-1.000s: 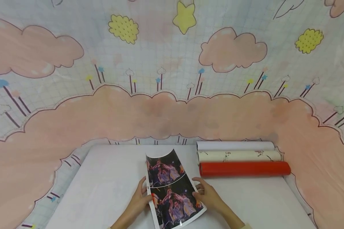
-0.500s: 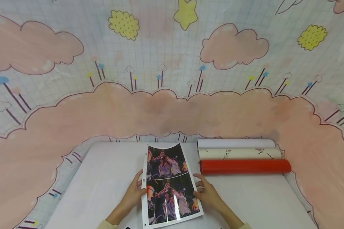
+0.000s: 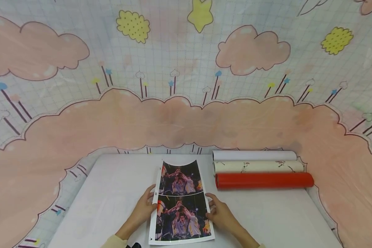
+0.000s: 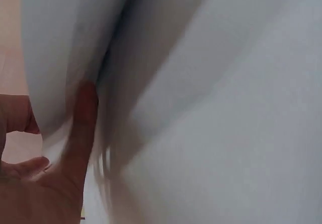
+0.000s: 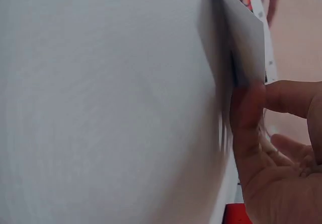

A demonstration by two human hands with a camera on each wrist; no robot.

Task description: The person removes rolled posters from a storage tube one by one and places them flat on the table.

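A glossy printed photo sheet (image 3: 181, 206) with two copies of one group picture and a white border is held over the table in the head view. My left hand (image 3: 143, 206) pinches its left edge, thumb on the printed face and fingers behind. On the opposite edge my right hand (image 3: 221, 213) pinches it the same way. The sheet's far end curves a little. In the left wrist view the fingers (image 4: 83, 128) lie along the white back of the sheet (image 4: 55, 48). The right wrist view shows the right fingers (image 5: 246, 133) behind the sheet's back (image 5: 246, 32).
Three rolls lie side by side at the back right of the white table (image 3: 111, 193): a white one (image 3: 254, 155), a cream one with a branch print (image 3: 260, 167) and a red one (image 3: 265, 181). A patterned cloth (image 3: 173, 124) hangs behind. A small black object (image 3: 135, 245) shows at the bottom edge.
The photo sheet has turned from slanting to nearly straight, its far end swinging right and its near end left. Both hands keep their grip; the left has shifted slightly left. The rolls stay put.
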